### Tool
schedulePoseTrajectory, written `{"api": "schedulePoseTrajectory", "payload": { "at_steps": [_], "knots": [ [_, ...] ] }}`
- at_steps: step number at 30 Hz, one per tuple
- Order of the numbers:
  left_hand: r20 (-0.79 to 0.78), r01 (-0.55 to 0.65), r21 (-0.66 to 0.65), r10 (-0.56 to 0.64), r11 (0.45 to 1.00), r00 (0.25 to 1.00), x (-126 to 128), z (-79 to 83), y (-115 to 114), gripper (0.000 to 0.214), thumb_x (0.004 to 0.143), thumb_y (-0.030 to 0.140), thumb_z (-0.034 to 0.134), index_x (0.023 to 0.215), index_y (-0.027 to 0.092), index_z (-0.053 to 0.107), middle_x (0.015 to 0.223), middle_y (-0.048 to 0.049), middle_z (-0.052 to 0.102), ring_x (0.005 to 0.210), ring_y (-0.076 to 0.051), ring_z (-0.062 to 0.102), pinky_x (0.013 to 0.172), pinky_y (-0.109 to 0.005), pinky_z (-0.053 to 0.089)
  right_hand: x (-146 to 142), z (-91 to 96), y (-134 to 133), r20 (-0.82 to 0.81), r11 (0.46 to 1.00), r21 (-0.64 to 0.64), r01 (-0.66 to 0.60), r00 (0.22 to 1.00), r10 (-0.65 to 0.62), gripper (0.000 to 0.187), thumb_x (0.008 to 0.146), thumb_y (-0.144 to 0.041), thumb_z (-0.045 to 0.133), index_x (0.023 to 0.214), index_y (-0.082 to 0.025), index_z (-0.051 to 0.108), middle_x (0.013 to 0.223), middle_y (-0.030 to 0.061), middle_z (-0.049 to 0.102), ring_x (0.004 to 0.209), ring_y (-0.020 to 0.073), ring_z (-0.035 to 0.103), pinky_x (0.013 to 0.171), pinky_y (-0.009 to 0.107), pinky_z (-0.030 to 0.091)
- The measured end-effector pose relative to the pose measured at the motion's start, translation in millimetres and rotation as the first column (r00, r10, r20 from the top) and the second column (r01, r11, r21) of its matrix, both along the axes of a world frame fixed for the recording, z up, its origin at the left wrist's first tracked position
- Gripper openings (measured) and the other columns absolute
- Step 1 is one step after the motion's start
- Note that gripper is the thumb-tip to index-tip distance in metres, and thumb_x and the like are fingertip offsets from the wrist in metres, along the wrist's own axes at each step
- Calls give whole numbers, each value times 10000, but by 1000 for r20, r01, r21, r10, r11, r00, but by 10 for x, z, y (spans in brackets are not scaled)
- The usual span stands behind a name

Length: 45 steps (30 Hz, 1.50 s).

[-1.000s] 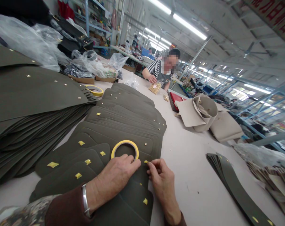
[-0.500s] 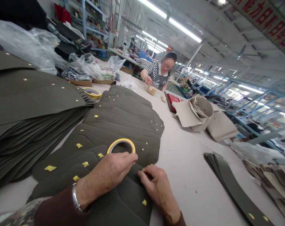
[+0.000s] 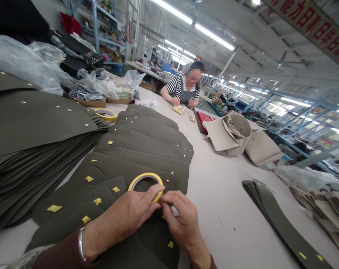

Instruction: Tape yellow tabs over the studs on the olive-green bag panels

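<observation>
My left hand (image 3: 140, 207) is closed around a roll of yellow tape (image 3: 132, 183), thumb on its near right rim. Right beside it, my right hand (image 3: 183, 216) has thumb and forefinger pinched at the edge of the roll; what sits between those fingertips is too small to make out. Beneath both hands lie overlapping dark olive flat pieces (image 3: 147, 151), some with small metal studs. Bits of yellow tape (image 3: 98, 201) stick to several of them, and one more tape bit (image 3: 170, 244) shows below my right hand.
A stack of olive panels (image 3: 43, 123) fans out at left, near a second tape roll (image 3: 105, 114). Olive strips (image 3: 273, 213) and beige bag parts (image 3: 236, 130) lie at right. Across the table (image 3: 214, 194), a person (image 3: 183, 89) handles a bag of gold-coloured pieces (image 3: 178, 109).
My right hand has come up against the tape roll, and my left hand has turned so its thumb lies over the rim. The person opposite has lowered a hand to the table.
</observation>
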<state>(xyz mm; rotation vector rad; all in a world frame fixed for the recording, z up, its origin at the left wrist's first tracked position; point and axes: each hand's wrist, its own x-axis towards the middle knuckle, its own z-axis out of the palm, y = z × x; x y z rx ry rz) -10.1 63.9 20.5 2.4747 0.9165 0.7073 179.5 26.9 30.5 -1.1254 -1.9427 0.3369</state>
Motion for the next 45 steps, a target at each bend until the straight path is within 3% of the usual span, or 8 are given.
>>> {"api": "schedulePoseTrajectory", "payload": {
  "at_steps": [9, 13, 16, 18, 24, 34, 42, 45],
  "knots": [
    [-2, 20, 60, -20, 998, 1000, 49, -69, 29, 208, 914, 54, 429, 881, 235, 525, 768, 35, 657, 671, -138, 659, 589, -211, 449, -104, -212, 72, 12, 920, 351, 173, 982, -189, 205, 806, -67, 492, 726, -214, 610, 574, -11, 622, 487, 118, 588, 501, 209, 444],
    [45, -22, 196, 13, 980, 999, 67, -105, 40, 236, 928, 69, 378, 834, 222, 532, 700, 19, 615, 593, -143, 608, 546, -229, 424, -158, -196, 19, -155, 958, 1, 288, 946, -284, 155, 770, -151, 549, 648, -203, 629, 543, -11, 621, 460, 124, 570, 460, 210, 437],
    [115, -39, 237, 12, 971, 993, 75, -63, 15, 258, 971, 111, 335, 833, 207, 531, 692, 7, 592, 589, -138, 587, 544, -232, 423, -207, -97, -14, -294, 882, -423, 208, 889, -351, 129, 769, -231, 589, 657, -188, 638, 508, -17, 617, 452, 130, 560, 447, 215, 443],
    [154, -50, 267, 9, 963, 988, 79, -14, -18, 263, 991, 134, 332, 828, 200, 528, 679, 8, 572, 580, -132, 566, 538, -233, 412, -214, -31, 14, -357, 836, -526, 155, 852, -383, 127, 761, -265, 609, 676, -179, 645, 514, -19, 621, 465, 130, 563, 466, 222, 452],
    [161, 6, 258, -49, 966, 986, 105, 24, -81, 177, 999, 128, 383, 934, 192, 535, 774, 1, 612, 686, -134, 582, 644, -248, 448, 8, -58, 189, -444, 789, -598, 142, 761, -474, 178, 744, -336, 674, 733, -158, 675, 554, 5, 672, 503, 151, 634, 515, 249, 520],
    [-298, -44, 147, 87, 988, 951, 153, -10, 41, 157, 977, 127, 423, 929, 201, 553, 846, -24, 627, 764, -219, 566, 704, -367, 421, 107, -171, 359, -303, 858, -471, 205, 876, -376, 197, 846, -346, 623, 819, -166, 696, 727, 42, 724, 696, 183, 700, 673, 296, 577],
    [-270, -73, 71, 89, 995, 959, 130, -6, 26, 139, 955, 110, 454, 932, 204, 553, 872, -11, 648, 789, -195, 609, 690, -321, 419, 194, -113, 173, -315, 650, -760, -1, 875, -367, 289, 746, -421, 716, 717, -140, 656, 511, -10, 634, 406, 94, 555, 411, 186, 439],
    [-270, -74, 50, 84, 996, 959, 123, 8, 25, 138, 955, 112, 451, 940, 204, 553, 874, -11, 651, 795, -202, 615, 695, -322, 436, 163, -141, 105, -240, 653, -755, 58, 902, -359, 259, 778, -394, 670, 719, -143, 643, 495, -32, 603, 377, 72, 497, 394, 172, 388]
  ]
}}
